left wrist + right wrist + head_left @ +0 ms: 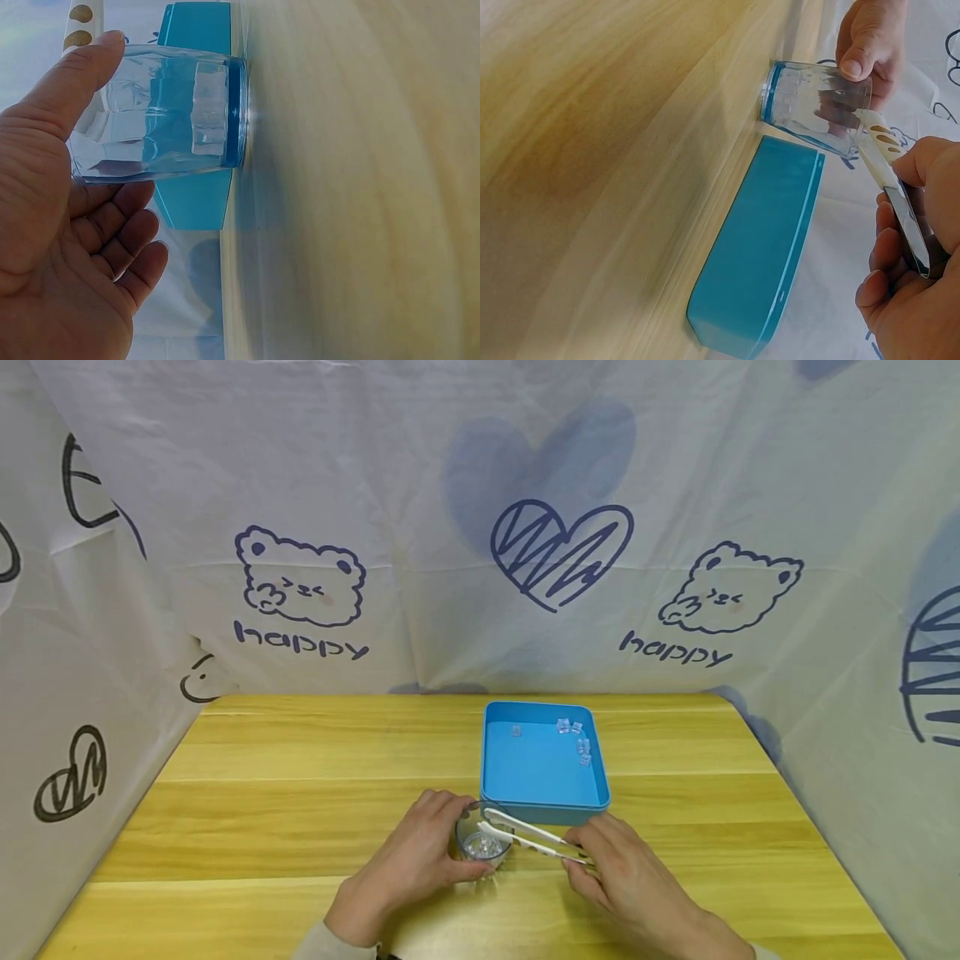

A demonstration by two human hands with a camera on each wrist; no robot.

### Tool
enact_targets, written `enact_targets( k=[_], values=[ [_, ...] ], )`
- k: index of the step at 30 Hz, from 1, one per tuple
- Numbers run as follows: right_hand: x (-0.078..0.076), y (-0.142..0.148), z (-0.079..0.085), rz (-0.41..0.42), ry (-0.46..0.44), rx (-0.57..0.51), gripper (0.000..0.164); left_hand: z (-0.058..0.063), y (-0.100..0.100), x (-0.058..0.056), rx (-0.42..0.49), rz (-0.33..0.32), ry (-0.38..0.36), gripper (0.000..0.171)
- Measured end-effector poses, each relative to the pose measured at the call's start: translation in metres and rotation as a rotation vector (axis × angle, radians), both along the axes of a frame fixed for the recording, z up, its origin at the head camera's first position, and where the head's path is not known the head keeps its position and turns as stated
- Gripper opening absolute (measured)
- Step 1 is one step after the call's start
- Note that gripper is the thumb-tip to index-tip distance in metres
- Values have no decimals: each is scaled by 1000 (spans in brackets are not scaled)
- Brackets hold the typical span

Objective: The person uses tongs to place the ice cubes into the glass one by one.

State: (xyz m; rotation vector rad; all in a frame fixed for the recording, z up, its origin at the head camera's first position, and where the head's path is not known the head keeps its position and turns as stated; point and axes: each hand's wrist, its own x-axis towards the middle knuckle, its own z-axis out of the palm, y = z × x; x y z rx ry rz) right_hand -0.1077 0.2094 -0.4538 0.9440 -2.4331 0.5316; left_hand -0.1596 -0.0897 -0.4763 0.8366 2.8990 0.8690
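My left hand (420, 847) steadies a clear drinking glass (112, 124) on the table, thumb on one side near the rim and fingers on the other. Small clear cubes (482, 845) lie at the bottom of the glass. With my right hand (633, 881) I grip a pair of tongs (528, 828) by the metal handles. Their white tips (868, 120) are at the mouth of the glass, spread slightly apart, and no cube shows between them.
Just behind the glass stands a shallow blue box (532, 777). Several clear cubes (583, 746) sit along its right side and far right corner, with one (516, 732) near the far left. White cloth with drawings (435, 527) surrounds the wooden table (300, 777).
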Motion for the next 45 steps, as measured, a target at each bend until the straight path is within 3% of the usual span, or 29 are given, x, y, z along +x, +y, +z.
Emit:
enact_targets(
  k=[9,17,24,40,45],
  values=[
    [-1,-1,-2,14,24,-13,27,0,1,0,11,-4,8,84],
    [0,0,-2,-10,0,-7,11,0,0,0,7,-4,6,85],
    [-1,2,0,-24,9,-15,11,0,0,1,0,-3,12,86],
    [-22,15,7,-53,78,-62,23,0,-1,0,3,-4,1,87],
    [-32,20,7,-85,81,-50,15,0,-1,0,10,-4,-3,89]
  ],
)
